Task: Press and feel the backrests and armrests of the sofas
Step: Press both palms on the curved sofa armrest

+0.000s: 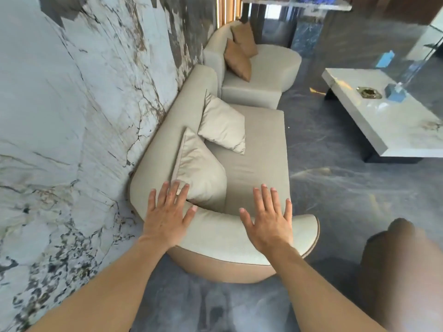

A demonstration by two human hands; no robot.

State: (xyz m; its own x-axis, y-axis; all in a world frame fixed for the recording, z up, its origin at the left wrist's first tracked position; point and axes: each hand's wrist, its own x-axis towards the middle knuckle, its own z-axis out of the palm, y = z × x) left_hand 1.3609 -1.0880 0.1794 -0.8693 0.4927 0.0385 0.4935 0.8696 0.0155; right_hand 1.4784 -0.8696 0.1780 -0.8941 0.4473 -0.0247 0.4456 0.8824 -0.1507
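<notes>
A beige sofa (259, 149) stands along the marble wall, with a curved armrest (220, 236) at its near end and a long backrest (167, 125) against the wall. My left hand (167, 212) lies flat, fingers spread, on the corner where armrest meets backrest. My right hand (268, 219) rests flat and spread on the armrest's top, nearer its free end. Two beige cushions (223, 125) lean on the backrest. A second, lighter sofa (261, 68) with two brown cushions (239, 58) stands beyond.
A marble wall (72, 116) runs along the left. A low pale coffee table (383, 116) holding a gold tray and a blue box stands on the dark glossy floor at the right. A dark blurred shape (402, 271) is at the lower right.
</notes>
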